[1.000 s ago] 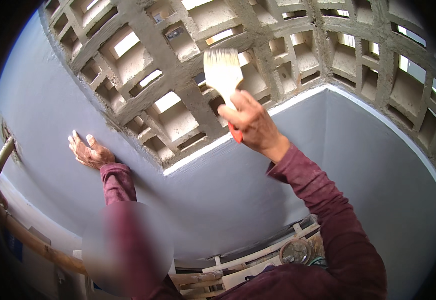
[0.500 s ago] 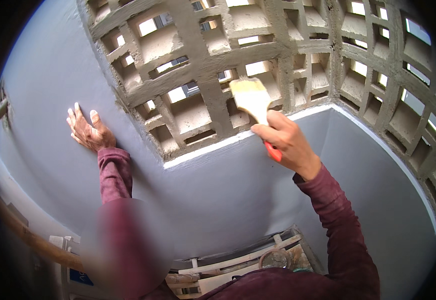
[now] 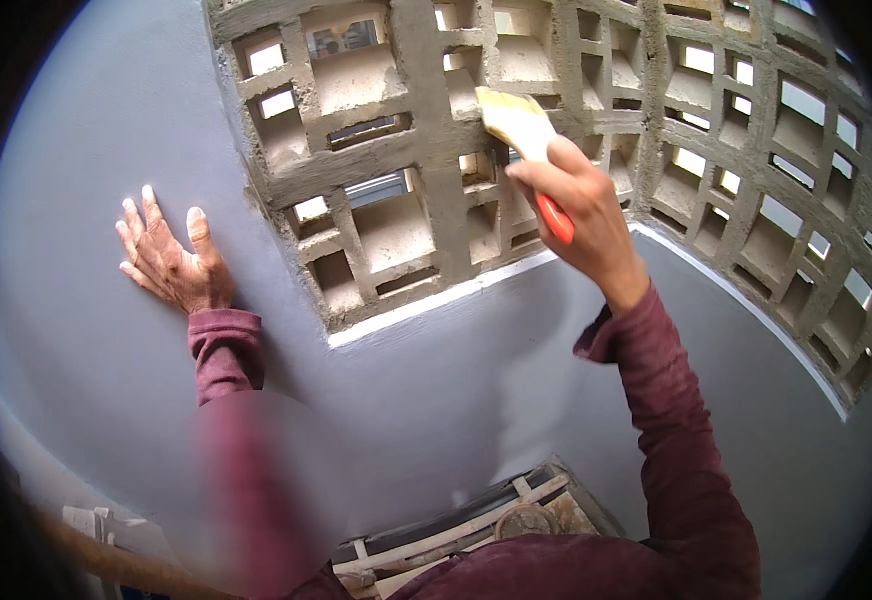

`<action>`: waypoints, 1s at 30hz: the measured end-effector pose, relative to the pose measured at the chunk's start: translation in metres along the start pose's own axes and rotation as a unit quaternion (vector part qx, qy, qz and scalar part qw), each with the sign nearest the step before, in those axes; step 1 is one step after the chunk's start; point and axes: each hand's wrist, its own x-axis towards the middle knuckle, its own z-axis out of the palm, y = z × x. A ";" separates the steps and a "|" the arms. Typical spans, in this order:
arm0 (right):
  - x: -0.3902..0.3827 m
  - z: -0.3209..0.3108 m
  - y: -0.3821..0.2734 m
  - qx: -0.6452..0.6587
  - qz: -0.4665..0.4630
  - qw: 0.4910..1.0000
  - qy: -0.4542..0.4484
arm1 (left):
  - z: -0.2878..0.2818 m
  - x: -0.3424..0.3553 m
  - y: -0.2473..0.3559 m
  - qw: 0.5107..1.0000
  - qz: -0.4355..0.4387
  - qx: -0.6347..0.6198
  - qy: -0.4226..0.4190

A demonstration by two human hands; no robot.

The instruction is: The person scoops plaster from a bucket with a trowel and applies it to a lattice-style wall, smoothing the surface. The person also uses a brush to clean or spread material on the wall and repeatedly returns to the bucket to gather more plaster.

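Observation:
My left hand (image 3: 176, 255) rests with spread fingers against the smooth grey painted wall (image 3: 106, 120) at the left, beside the edge of the concrete breeze-block lattice (image 3: 466, 200). My right hand (image 3: 581, 225) grips a paintbrush with pale bristles (image 3: 511, 118) and a red handle. The brush is held up in front of the lattice, bristle tip toward the upper left; whether it touches the concrete I cannot tell. A white band (image 3: 446, 300) runs along the lattice's lower edge above the grey wall.
The lattice curves round to the right with many small openings. At the bottom, beyond my body, lie wooden slats (image 3: 441, 545) with a round container (image 3: 521, 520) on them. A pole (image 3: 106, 550) crosses the lower left. A blurred patch covers part of my left forearm.
The brush and my right hand dipped about half a second ago and are now raised again, farther right than at first. The view has shifted; my left hand stays spread on the wall.

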 end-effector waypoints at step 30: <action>0.012 0.014 -0.040 -0.132 -0.058 0.976 -0.160 | -0.007 -0.006 -0.010 0.999 0.024 -0.037 -0.026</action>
